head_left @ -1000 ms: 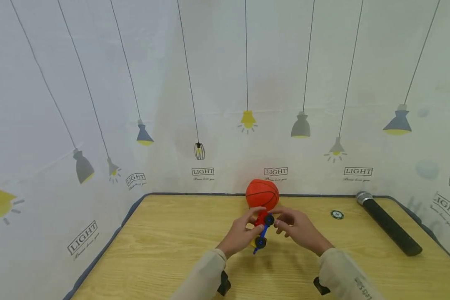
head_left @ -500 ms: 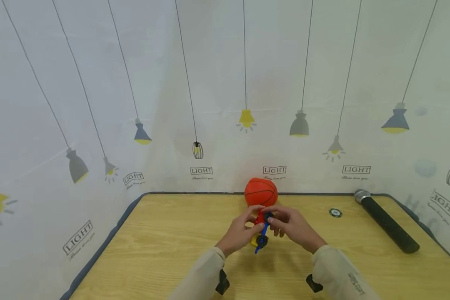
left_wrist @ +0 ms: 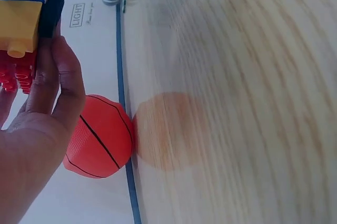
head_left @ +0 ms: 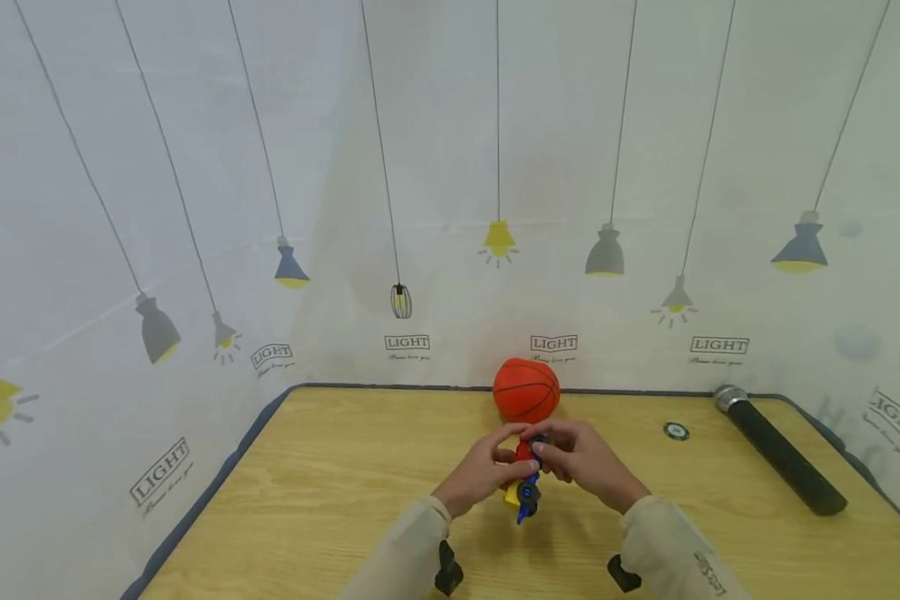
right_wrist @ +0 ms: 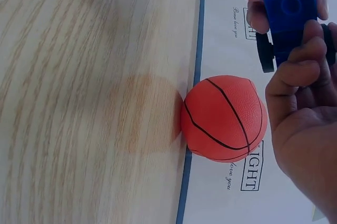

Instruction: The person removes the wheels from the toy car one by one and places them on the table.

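Note:
Both hands hold a toy building-block car (head_left: 527, 493) above the table, in front of the ball. Its blue chassis (right_wrist: 289, 8) and black wheels show in the right wrist view. A yellow block (left_wrist: 20, 23) and red studded blocks (left_wrist: 18, 71) sit on the other side in the left wrist view. My left hand (head_left: 483, 473) grips the red part from the left, thumb toward the chassis. From the right, my right hand (head_left: 596, 467) pinches the car at its far wheel, thumb over that wheel. The fingers hide much of the far end.
An orange-red toy basketball (head_left: 527, 390) rests at the table's back edge, just beyond the hands. To the right lie a round poker chip (head_left: 676, 431) and a black microphone (head_left: 780, 450). A lamp-printed white cloth (head_left: 450, 167) hangs around the wooden table (head_left: 330, 483).
My right hand has moved in from beside the car and its thumb has come onto the far wheel. The car has turned slightly, its near end tipping down and right.

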The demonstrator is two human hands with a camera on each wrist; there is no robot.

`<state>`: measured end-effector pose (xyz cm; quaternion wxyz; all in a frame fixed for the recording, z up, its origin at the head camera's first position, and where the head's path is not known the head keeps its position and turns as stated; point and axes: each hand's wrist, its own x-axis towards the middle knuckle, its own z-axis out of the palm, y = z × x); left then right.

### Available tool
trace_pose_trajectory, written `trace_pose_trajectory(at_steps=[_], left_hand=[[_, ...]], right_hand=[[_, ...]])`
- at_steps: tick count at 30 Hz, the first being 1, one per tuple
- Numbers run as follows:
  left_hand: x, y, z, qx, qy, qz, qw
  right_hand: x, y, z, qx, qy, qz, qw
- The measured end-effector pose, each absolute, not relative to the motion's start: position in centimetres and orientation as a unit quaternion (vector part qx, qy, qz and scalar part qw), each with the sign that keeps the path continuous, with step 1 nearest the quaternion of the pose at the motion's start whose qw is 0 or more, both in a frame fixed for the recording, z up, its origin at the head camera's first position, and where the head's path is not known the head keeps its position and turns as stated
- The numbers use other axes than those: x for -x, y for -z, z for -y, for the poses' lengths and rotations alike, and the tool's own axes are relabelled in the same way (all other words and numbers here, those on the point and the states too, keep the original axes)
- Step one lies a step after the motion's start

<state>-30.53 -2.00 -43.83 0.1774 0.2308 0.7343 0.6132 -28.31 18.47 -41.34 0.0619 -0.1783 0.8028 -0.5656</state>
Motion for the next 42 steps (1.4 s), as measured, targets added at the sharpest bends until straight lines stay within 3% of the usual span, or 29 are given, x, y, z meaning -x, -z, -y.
trace_pose_trajectory(at_steps=[17,30,42], left_hand=[[30.1,44.1,1.7,-0.201,-0.631,-0.734,0.149],[30.0,44.1,1.5,-0.205,-0.637,-0.729,0.142],[30.5,44.7,1.2,-0.214,-0.611,-0.745,0.161]], right_hand=[[28.3,41.7,-18.2,0.16,0.561,-0.812,0.039],[28.5,42.1,-18.1,0.184,0.516,-0.836,-0.031],[28.6,42.2,-19.2,0.226,0.518,-0.824,0.025]])
